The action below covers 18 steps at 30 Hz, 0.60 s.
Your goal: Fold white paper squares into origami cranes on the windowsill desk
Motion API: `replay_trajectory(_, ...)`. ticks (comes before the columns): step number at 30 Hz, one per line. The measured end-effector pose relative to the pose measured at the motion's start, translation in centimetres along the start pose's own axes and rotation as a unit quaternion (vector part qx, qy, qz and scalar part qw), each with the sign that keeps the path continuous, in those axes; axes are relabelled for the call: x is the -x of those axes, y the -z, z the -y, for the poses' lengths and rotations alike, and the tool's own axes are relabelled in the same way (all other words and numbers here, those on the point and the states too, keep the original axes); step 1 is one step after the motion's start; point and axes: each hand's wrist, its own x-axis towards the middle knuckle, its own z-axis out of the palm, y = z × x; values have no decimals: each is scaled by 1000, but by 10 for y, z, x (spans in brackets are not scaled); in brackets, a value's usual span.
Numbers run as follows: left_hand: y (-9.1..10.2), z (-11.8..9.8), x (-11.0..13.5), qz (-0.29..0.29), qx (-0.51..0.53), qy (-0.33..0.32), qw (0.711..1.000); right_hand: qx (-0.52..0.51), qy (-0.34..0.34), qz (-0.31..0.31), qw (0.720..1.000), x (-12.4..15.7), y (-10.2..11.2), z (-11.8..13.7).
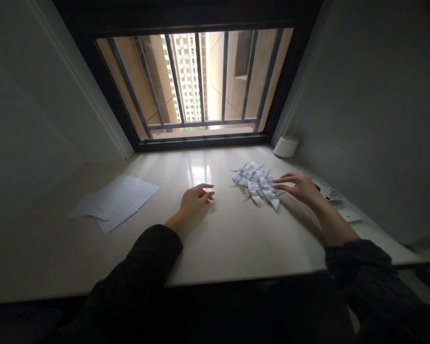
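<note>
A pile of several white folded paper cranes lies on the pale sill-like table, right of centre. My right hand rests at the pile's right edge, fingers stretched out and touching the nearest crane. My left hand lies on the bare table left of the pile, fingers loosely curled and apart, holding nothing. Both arms wear dark sleeves.
A loose stack of white paper sheets lies at the left. A white round container stands in the far right corner by the barred window. A small printed card and a white flat item sit near the right wall.
</note>
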Motion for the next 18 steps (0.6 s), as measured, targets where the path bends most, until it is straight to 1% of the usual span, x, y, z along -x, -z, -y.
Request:
replay_trajectory(3,0,1,0,-2,-2,2,1000,-18,-11,5,1000,0,2,2)
replay_trajectory(7,1,3,0,-3,-5,-6,1000,-66,-45,10,997,2,9,3)
replay_trajectory(10,2,3,0,-2,-3,-5,1000,-88,-95,-24,991,4,19,6)
replay_trajectory(12,3,2,0,-2,-4,-5,1000,-95,-123,-57,986,4,29,16)
replay_trajectory(14,5,1,0,-3,-13,-9,1000,-116,-136,-85,980,0,39,37)
replay_trajectory(15,7,0,1,-5,-21,-12,1000,-127,-135,-101,978,-3,43,53)
replay_trajectory(17,11,-3,1,-15,-46,-20,999,-153,-104,-126,975,-14,44,92)
replay_trajectory(18,15,-4,1,-22,-63,-24,997,-170,-81,-126,974,-20,40,114)
